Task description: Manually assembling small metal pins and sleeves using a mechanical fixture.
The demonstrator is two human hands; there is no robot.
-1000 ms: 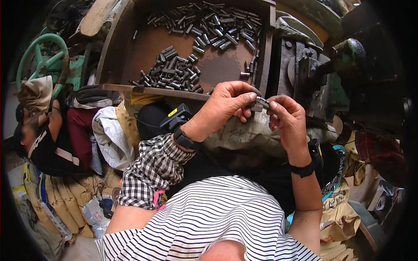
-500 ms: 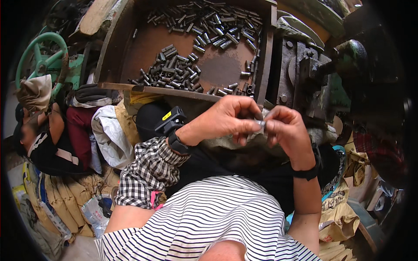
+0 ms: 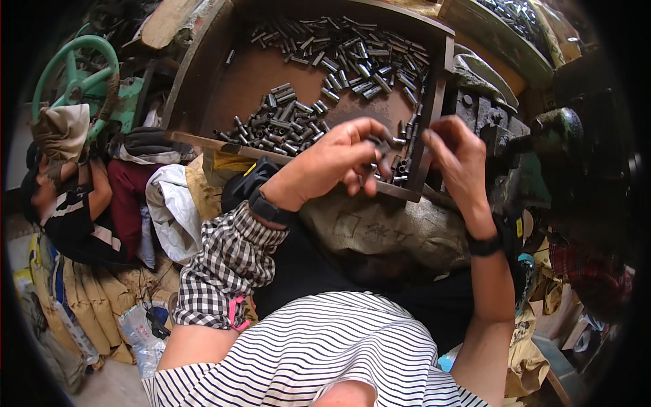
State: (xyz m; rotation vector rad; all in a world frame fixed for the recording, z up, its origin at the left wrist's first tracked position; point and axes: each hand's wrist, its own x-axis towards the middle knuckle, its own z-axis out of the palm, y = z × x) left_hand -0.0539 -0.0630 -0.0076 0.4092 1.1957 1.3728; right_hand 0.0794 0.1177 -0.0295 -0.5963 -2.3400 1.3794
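Note:
My left hand (image 3: 346,159) hangs over the near right part of a wooden tray (image 3: 234,144). Its fingers are loosely bent and apart, slightly smeared, and nothing clearly shows between them. Short metal sleeves (image 3: 281,125) lie heaped in the tray, some of them just beyond those fingertips. Just beyond the tray's right side, my right hand (image 3: 460,152) is raised, thumb and forefinger close together and the other fingers curled. What it may hold is too small or hidden to make out.
Dark machinery (image 3: 559,139) stands close on the right. A green handwheel (image 3: 76,87) is at the far left, above bundled cloth and a white sack (image 3: 175,211). A worn grey cloth (image 3: 380,227) lies across my lap. Another container of metal parts (image 3: 519,24) is at the upper right.
My hands, which met over a small shiny metal piece, have parted. The left is now over the tray and the right has drawn away from it. The shiny piece no longer shows clearly.

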